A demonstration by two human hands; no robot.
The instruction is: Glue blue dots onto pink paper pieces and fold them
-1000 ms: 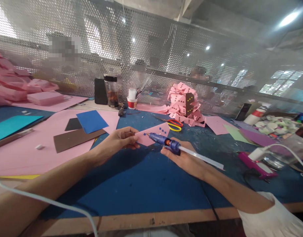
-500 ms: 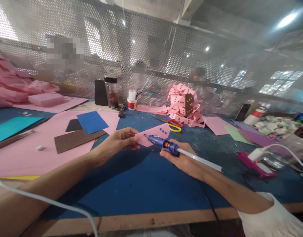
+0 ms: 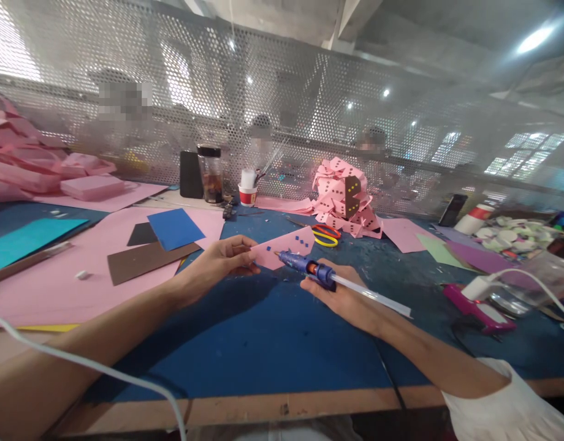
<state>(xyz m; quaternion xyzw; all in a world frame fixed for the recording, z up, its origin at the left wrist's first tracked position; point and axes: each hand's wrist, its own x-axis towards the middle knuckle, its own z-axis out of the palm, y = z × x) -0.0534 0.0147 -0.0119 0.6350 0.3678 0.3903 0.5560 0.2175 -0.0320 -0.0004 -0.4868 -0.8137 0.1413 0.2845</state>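
Pink paper piece [image 3: 286, 242]: pinched at its left end, tilted, its free end reaching right; whether its lower edge meets the surface [image 3: 245, 361] cannot be told.
Lone blue square [image 3: 269, 248]: close to the pinched end; half a second ago the tip of the glue gun [image 3: 304, 264] was right at it, and the tip has since shifted slightly to the right, leaving the square plainly in view.
Meaning of the shift: the square seems to have parted from the tip and rests on the pink paper piece; whether it is stuck fast cannot be told.
Row of three blue squares [image 3: 301, 241]: slanting across the right part of the piece, in the same place on it as before.
Left hand [image 3: 229, 257]: thumb and fingers closed narrowly on the piece's edge.
Right hand [image 3: 339, 288]: wrapped around the gun, which points left, a clear glue stick [image 3: 371, 294] jutting from its back.
Piece between hands: touching the left fingertips and extending right from them; the right hand sits apart, lower and to the right, with only the gun's front end reaching over the paper.
Scissors [image 3: 327, 237]: red and yellow handles just beyond the free end.
Dotted pink pile [image 3: 332, 190]: farther back, near the perforated screen [image 3: 304, 104].
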